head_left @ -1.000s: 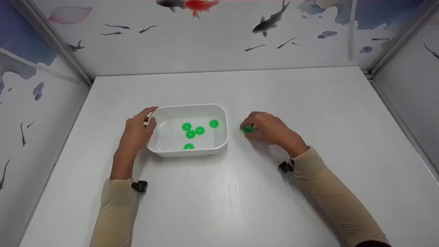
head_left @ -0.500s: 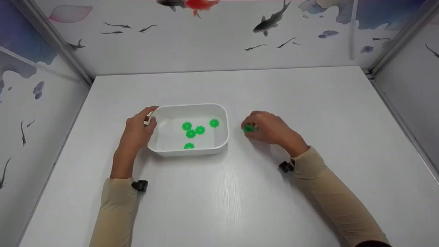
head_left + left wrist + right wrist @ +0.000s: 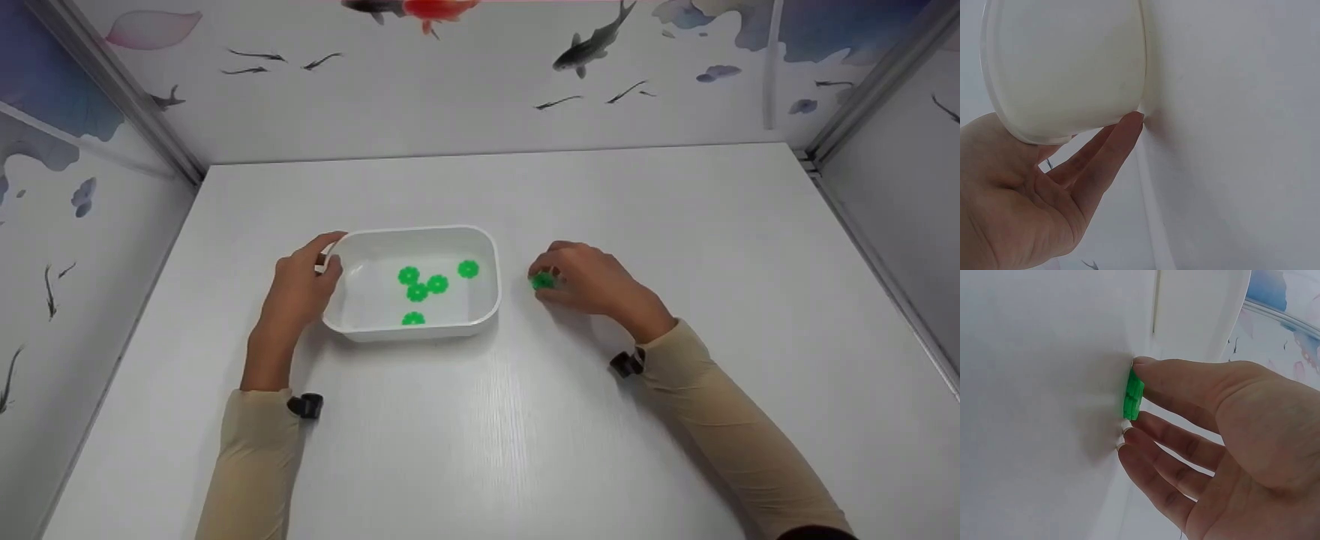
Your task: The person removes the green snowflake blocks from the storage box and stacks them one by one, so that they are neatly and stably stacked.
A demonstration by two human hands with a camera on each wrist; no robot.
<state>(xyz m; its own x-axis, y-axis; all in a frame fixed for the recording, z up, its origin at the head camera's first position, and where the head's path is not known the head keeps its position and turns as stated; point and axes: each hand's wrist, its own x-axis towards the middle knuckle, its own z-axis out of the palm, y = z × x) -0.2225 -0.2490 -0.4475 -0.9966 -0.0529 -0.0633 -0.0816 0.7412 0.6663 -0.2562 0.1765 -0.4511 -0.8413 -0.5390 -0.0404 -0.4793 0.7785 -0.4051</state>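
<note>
My left hand (image 3: 295, 291) grips the left end of a white rectangular tub (image 3: 412, 334), thumb at the rim and fingers along the outside. The left wrist view shows fingertips low against the outer wall, right by the table. Inside the tub lie several flat, green, flower-shaped pieces (image 3: 437, 284); the front wall partly hides one. Right of the tub, my right hand (image 3: 589, 281) pinches another green flower-shaped piece (image 3: 1133, 395) between thumb and fingers. That piece stands on edge at the table surface in the right wrist view, the other fingertips at the table below it.
Both hands and the tub are on a white table (image 3: 480, 435). White panels (image 3: 480, 90) painted with fish enclose it at the back and sides. A small black device (image 3: 306, 406) sits at the left wrist, and a similar black device (image 3: 626, 364) at the right.
The green piece in my right hand has turned slightly between the fingers. My left hand and the tub have stayed in place.
</note>
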